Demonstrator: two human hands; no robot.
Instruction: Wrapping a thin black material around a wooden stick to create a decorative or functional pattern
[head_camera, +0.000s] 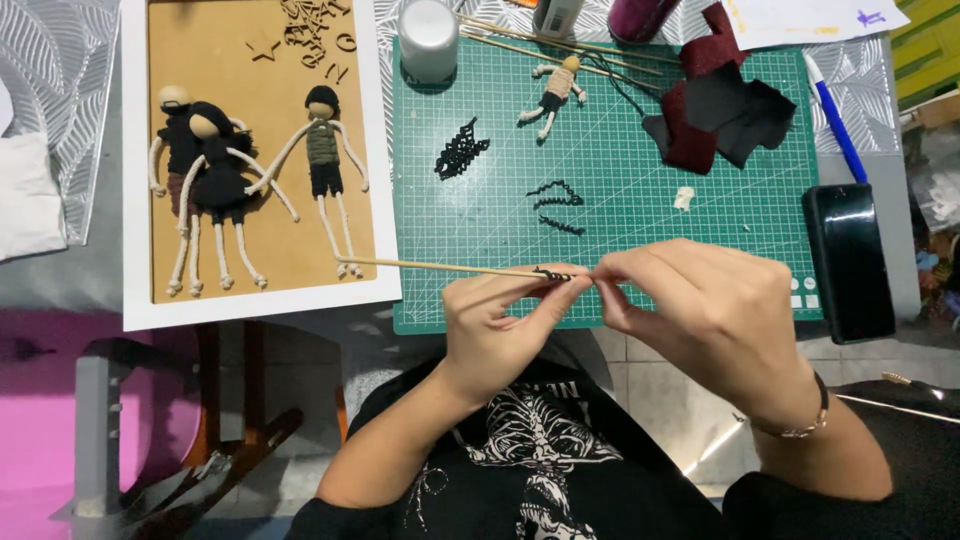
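My left hand (500, 320) pinches a thin wooden skewer (440, 266) that points left over the green cutting mat (620, 190). A strand of black yarn (553, 273) is coiled around the skewer's near end. My right hand (700, 310) meets the left one there, its fingertips closed on the skewer end and the yarn. Loose curled black yarn pieces (555, 195) and a bigger curly bundle (460, 150) lie on the mat beyond my hands. A small rope doll (555, 92) with a wooden head lies near the mat's far edge.
A white-framed brown board (260, 250) at left carries three rope dolls (215, 170) and wooden letters (315, 30). Dark red and black fabric scraps (715, 110), a blue pen (835, 115), a black phone (850, 260), a grey can (428, 38) and spare skewers (540, 45) surround the mat.
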